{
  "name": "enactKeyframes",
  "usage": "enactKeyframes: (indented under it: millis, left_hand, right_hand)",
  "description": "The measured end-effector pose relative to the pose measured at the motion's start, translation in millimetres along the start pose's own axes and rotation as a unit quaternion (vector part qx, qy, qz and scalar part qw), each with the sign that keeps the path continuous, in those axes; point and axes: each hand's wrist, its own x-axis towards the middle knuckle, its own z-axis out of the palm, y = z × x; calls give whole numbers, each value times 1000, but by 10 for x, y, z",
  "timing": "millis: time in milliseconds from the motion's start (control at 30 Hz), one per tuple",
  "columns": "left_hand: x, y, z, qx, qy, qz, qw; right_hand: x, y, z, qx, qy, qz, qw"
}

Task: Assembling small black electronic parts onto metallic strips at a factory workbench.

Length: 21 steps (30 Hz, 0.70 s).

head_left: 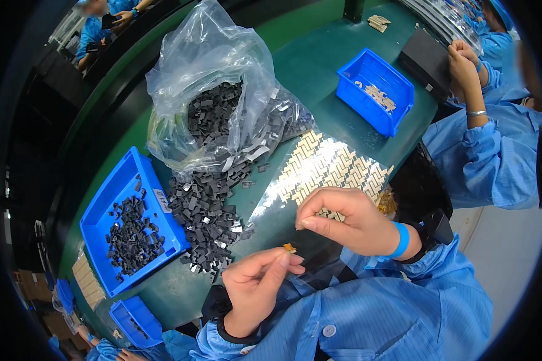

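Near the table's front edge, my left hand (258, 287) pinches a small orange-and-cream piece (290, 248) between thumb and fingertips. Just above and to the right, my right hand (349, 221) is closed in a pinch; whatever its fingertips hold is too small to make out. Beneath and beyond that hand lies a clear sheet (310, 171) with rows of cream zigzag pieces, partly covered by the hand. Left of my hands spreads a heap of small black parts (203, 207), spilling from a large clear plastic bag (214, 45).
A blue tray (95, 231) of black parts stands at the left, with a smaller blue bin (135, 320) nearer. At the far right of the green table (310, 51) sit a blue bin (376, 60) of cream pieces and a black box (424, 60). A co-worker (482, 150) sits at the right.
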Motion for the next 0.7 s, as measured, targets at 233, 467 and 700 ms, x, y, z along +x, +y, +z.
enactKeyframes:
  millis: [233,467,700]
  left_hand:
    - [48,6,114,-12,75,34,997]
    - [1,-22,53,28,43,20,999]
    - [62,-68,-72,-12,42,39,998]
  right_hand:
    - [-86,-58,151,158,-18,120,980]
    - [-94,0,192,131,-13,92,987]
    - [-64,-13,179,96,-40,62,993]
